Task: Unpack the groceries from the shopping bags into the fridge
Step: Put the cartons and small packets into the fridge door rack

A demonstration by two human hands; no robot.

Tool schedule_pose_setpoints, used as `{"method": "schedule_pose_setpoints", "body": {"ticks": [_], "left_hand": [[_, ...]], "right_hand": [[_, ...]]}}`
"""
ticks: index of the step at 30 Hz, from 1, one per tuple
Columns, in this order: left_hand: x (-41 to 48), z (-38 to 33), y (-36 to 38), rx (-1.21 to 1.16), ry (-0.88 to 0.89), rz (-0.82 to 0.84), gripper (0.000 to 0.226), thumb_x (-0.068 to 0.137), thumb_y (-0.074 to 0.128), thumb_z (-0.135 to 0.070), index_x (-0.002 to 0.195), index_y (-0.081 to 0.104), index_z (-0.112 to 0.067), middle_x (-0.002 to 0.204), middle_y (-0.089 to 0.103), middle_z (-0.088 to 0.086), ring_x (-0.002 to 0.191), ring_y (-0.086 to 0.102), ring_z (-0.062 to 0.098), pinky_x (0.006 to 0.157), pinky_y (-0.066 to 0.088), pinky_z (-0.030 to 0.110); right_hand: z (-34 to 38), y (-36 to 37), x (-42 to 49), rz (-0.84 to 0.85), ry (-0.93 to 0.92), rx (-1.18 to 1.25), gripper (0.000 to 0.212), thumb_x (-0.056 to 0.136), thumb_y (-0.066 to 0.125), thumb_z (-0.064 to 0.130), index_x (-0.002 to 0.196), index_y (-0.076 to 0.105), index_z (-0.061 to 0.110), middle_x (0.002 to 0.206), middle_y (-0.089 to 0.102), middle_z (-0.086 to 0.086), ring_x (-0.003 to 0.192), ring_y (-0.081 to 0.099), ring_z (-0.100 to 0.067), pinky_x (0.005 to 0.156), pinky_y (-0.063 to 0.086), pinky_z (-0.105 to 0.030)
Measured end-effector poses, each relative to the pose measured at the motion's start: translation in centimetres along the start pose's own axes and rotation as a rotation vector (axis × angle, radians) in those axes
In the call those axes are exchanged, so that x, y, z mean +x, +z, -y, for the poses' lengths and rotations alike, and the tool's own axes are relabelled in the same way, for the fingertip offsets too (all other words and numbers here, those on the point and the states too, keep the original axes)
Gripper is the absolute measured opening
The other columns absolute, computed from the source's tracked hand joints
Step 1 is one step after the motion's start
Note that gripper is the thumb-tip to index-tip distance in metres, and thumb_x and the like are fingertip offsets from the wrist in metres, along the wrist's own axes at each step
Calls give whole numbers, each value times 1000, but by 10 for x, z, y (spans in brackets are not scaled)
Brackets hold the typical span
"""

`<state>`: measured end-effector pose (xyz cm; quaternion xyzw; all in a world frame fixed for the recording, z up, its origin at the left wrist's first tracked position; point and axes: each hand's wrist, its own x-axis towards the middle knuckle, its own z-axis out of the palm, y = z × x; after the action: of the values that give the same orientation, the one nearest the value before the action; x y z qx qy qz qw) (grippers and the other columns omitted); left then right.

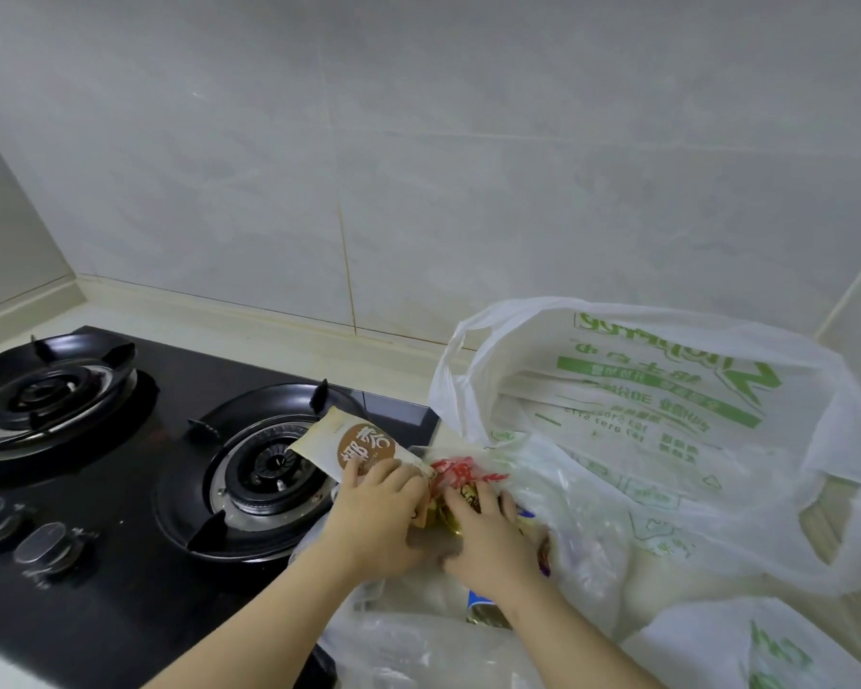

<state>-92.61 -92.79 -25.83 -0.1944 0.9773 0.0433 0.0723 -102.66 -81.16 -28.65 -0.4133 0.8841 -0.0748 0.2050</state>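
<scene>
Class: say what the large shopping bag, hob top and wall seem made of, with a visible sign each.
Shopping bag: thin translucent plastic; crumpled, print shows through mirrored. Hob top: glossy black, probably glass; light reflects off it. Wall: pale glazed tiles, seemingly; grout lines, soft sheen.

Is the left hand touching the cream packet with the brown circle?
Touching: head view shows the left hand gripping the cream packet at its lower end.

The stove lies to our left on the counter, knobs before its two burners. The shopping bag stands right of it, before the wall. Our left hand holds a packet over the right burner; our right hand rests in the bag's mouth.
</scene>
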Motion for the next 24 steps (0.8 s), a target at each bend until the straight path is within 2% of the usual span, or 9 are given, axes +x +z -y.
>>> {"method": "schedule_pose_setpoints", "body": {"ticks": [1,3,5,8,12,15,19,22,24], "left_hand": [[-1,5,2,19,2,-32,63,74,26,-61,120,47,-24,139,39,-11,137,25,16,113,10,51],[1,14,7,-37,40,-198,26,82,47,-27,106,53,-21,126,50,-5,125,40,24,107,25,51],[4,18,5,-154,46,-278,18,81,53,-9,96,52,-17,112,54,-1,111,48,27,99,34,42],[8,21,-4,-234,-11,-253,14,95,42,-14,108,47,-16,117,49,-2,111,46,23,85,33,26],[9,22,-14,-313,-16,-274,50,93,44,-7,139,37,-25,140,41,0,123,44,23,91,44,32],[8,19,-15,-217,25,-276,36,94,47,-14,127,53,-25,147,33,0,128,38,23,95,40,30],[-4,10,-5,32,132,-141,29,93,46,-25,119,59,-28,156,14,-4,141,15,24,111,19,44],[-17,1,2,215,220,-37,38,90,45,-30,128,52,-27,158,-2,0,143,2,29,109,12,60],[-22,0,1,273,223,-31,40,91,46,-28,131,48,-30,158,-6,0,143,1,32,106,14,62]], "right_hand": [[1,0,0,-5,1,-3,73,86,54,38,144,10,44,156,1,1,143,0,-30,106,20,-61],[-1,-2,-3,-34,1,6,67,87,53,34,142,16,43,154,10,1,142,7,-27,104,24,-58],[-6,-6,-7,-52,17,14,63,86,52,29,139,22,43,150,21,1,139,18,-24,103,26,-55],[-16,-8,-17,-86,58,31,57,86,51,26,136,28,42,141,36,5,130,37,-21,103,26,-48],[-22,-9,-26,-100,78,107,57,86,52,34,136,28,45,139,42,13,123,46,-18,106,31,-40],[-24,-10,-29,-83,112,152,57,86,51,35,138,27,43,138,43,13,121,47,-19,105,33,-40],[-22,-7,-34,-81,147,148,52,87,49,38,135,31,42,138,42,11,123,44,-21,105,32,-42],[-20,-5,-38,-84,160,151,50,88,48,39,135,30,40,138,41,10,124,44,-22,104,34,-44],[-20,-5,-40,-82,158,158,50,89,47,38,136,29,40,138,39,10,123,44,-21,102,36,-44]]}}
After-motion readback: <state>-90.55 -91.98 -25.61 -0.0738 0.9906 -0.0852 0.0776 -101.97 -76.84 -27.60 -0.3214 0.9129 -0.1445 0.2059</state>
